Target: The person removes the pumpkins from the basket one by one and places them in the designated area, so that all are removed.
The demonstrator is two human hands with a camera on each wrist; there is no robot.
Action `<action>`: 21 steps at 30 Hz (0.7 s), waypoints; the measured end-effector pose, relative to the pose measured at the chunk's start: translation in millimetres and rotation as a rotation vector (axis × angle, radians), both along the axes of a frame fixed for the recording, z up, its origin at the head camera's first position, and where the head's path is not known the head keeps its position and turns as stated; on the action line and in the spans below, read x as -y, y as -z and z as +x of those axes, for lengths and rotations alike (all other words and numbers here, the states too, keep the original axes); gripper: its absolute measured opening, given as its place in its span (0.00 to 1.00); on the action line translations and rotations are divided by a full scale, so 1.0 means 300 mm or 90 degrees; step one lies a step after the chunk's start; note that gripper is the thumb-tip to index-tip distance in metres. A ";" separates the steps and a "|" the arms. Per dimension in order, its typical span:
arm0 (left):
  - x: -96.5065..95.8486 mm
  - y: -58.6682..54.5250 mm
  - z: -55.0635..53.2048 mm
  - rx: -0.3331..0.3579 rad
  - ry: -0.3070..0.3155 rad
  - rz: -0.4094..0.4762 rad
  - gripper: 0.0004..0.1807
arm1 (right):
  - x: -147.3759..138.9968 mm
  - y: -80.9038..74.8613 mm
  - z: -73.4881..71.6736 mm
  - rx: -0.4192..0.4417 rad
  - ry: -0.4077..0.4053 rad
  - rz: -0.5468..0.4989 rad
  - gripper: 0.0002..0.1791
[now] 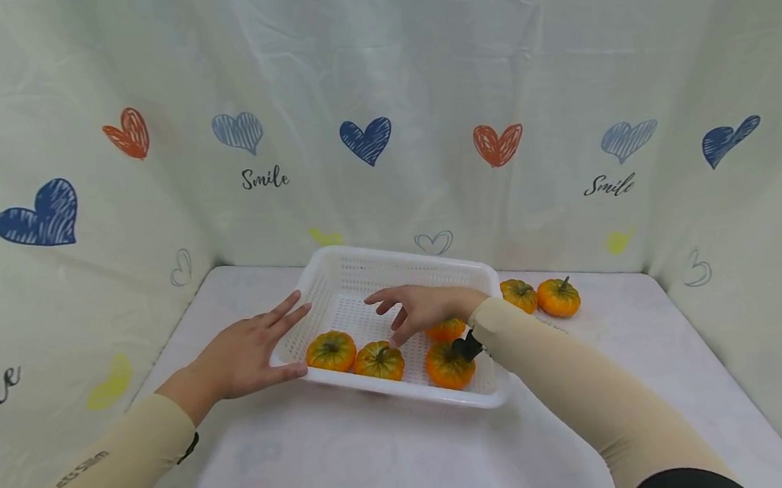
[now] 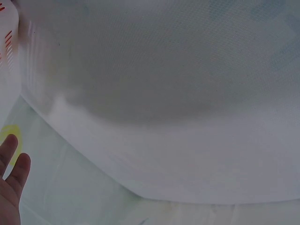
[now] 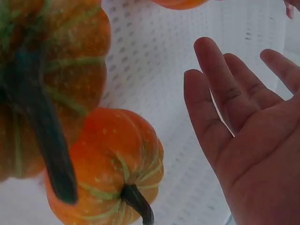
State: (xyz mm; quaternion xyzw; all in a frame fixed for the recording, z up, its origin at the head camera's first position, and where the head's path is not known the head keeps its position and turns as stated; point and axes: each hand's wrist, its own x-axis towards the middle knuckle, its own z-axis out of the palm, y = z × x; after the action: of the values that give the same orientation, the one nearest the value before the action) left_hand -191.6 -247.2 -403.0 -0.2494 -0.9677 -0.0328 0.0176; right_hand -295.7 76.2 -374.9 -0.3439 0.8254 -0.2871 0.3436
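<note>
A white perforated plastic basket (image 1: 406,390) sits tilted across the table, with several small orange pumpkins inside. My left hand (image 1: 242,361) is at the basket's left end, fingers spread and thumb by the near rim corner. Above the basket, my right hand (image 1: 429,306) holds nothing; its fingers hang loosely, the thumb near a front pumpkin (image 1: 379,362). Left of that lies another pumpkin (image 1: 331,352). Under the right wrist are a dark-stemmed pumpkin (image 1: 449,367) and a partly hidden one (image 1: 447,329). In the right wrist view, two pumpkins (image 3: 115,157) appear beside the relaxed fingers (image 3: 232,89).
Two more pumpkins (image 1: 558,299) stand on the white table (image 1: 357,470) outside the basket, behind the right forearm. A pale curtain (image 1: 429,57) printed with hearts encloses the table at the back and sides.
</note>
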 end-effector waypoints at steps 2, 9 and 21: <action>0.000 -0.001 0.001 0.000 -0.002 0.001 0.53 | 0.002 0.008 0.005 0.013 -0.011 0.004 0.43; 0.001 -0.004 0.001 0.003 0.001 0.005 0.53 | 0.010 0.045 0.021 0.041 -0.033 0.029 0.44; -0.001 -0.009 0.000 0.010 0.002 0.008 0.53 | 0.028 0.096 0.041 -0.003 -0.057 0.051 0.38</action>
State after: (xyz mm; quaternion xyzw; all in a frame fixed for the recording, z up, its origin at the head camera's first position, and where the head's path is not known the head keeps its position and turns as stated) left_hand -191.6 -247.0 -400.3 -0.2508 -0.9671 -0.0406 0.0115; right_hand -283.3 67.9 -403.8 -0.3673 0.8208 -0.2373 0.3674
